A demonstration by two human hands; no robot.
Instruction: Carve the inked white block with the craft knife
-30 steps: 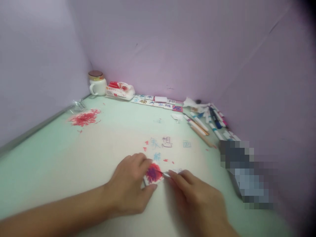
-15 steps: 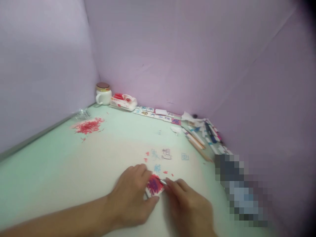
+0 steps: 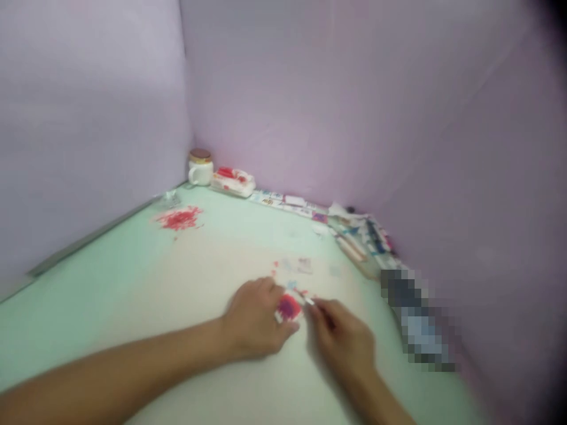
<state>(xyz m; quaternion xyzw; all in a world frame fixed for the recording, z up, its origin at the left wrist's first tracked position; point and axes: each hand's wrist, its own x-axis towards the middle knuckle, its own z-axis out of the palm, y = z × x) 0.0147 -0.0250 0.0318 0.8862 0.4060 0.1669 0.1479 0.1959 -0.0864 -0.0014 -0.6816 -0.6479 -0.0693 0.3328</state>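
1. Shifted since the earlier frame: slim, pale, metallic-looking tool, its tip drawn from over the colour patch towards the right edge; blur hides any contact.
2. Small, flat, white piece with red-and-purple patch: low over pale green tabletop, its left side pinched by left hand, thumb and fingers narrowed.
3. Right hand: fingers closed round the tool. Risk: a slip could nick the nearby left hand.
4. Risk: slack left-hand pressure might let the piece skid.
5. Loose red flecks, beyond the piece: may smear if brushed.
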